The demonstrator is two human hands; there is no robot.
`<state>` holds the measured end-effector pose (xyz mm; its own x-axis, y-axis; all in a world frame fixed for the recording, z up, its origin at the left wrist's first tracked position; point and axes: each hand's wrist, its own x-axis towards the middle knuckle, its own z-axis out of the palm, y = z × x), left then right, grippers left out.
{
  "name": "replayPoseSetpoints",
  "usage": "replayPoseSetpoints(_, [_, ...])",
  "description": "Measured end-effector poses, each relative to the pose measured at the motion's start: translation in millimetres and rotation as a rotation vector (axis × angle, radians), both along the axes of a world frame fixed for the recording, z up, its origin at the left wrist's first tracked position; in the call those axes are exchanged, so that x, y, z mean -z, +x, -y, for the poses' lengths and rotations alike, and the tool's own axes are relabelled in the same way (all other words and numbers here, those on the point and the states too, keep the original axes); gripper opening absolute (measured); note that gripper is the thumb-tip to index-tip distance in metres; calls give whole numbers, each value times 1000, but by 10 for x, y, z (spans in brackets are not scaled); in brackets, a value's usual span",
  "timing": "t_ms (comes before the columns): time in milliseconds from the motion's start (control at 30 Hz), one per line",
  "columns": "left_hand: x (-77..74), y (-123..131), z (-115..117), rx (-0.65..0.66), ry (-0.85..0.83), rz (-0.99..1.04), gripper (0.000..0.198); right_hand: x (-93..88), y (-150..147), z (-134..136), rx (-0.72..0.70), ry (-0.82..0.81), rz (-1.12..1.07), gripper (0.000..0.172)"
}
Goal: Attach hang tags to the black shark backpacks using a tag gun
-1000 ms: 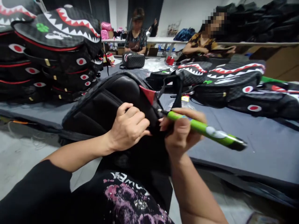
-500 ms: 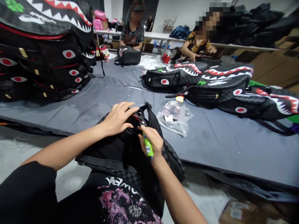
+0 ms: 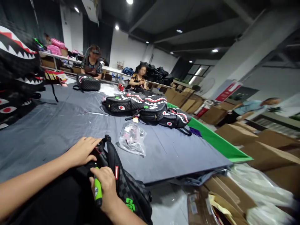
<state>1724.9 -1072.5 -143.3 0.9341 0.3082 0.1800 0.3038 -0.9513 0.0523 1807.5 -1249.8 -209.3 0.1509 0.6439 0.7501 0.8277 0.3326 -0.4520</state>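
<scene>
A black checkered backpack (image 3: 127, 190) lies at the near edge of the grey table (image 3: 70, 122), right in front of me. My left hand (image 3: 82, 151) rests on its top by the carry handle, fingers curled and pinching the fabric. Just below it, my right hand (image 3: 105, 187) is closed round a green lighter (image 3: 97, 190), held upright against the bag.
A clear plastic bag (image 3: 132, 137) lies beyond the backpack. Three shark-mouth backpacks (image 3: 145, 107) sit mid-table, and a tall stack of them (image 3: 16, 75) fills the left. Two people sit at the far end, another bends at far right. Cardboard boxes (image 3: 264, 147) crowd the floor to the right.
The view has swung up and to the right, so the room and ceiling now show. Both hands stay on the backpack, low in the frame, with the lighter still upright.
</scene>
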Motion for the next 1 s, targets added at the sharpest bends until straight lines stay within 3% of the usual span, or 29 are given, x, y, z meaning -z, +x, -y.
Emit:
replayPoseSetpoints(133, [-4, -53, 207, -41, 163, -50, 114, 107, 29, -100, 35, 135, -10, 30])
replayPoseSetpoints(267, [66, 17, 223, -81, 231, -161, 124, 137, 4, -104, -9, 128, -58, 31])
replayPoseSetpoints(433, [173, 44, 153, -64, 234, -101, 113, 115, 18, -88, -39, 96, -76, 34])
replayPoseSetpoints(633, [145, 13, 182, -49, 226, -47, 97, 122, 33, -97, -28, 51, -50, 31])
replayPoseSetpoints(733, [120, 23, 181, -58, 210, -58, 95, 39, 112, -76, -5, 38, -33, 32])
replayPoseSetpoints(800, [114, 25, 173, -60, 194, -49, 96, -64, 222, -69, 86, 58, 1, 35])
replayPoseSetpoints(867, [118, 24, 161, -61, 180, -31, 98, -179, 355, -94, 232, -16, 61, 44])
replayPoseSetpoints(1000, [148, 28, 138, -60, 157, -14, 96, -321, 506, -284, 376, -521, 155, 84])
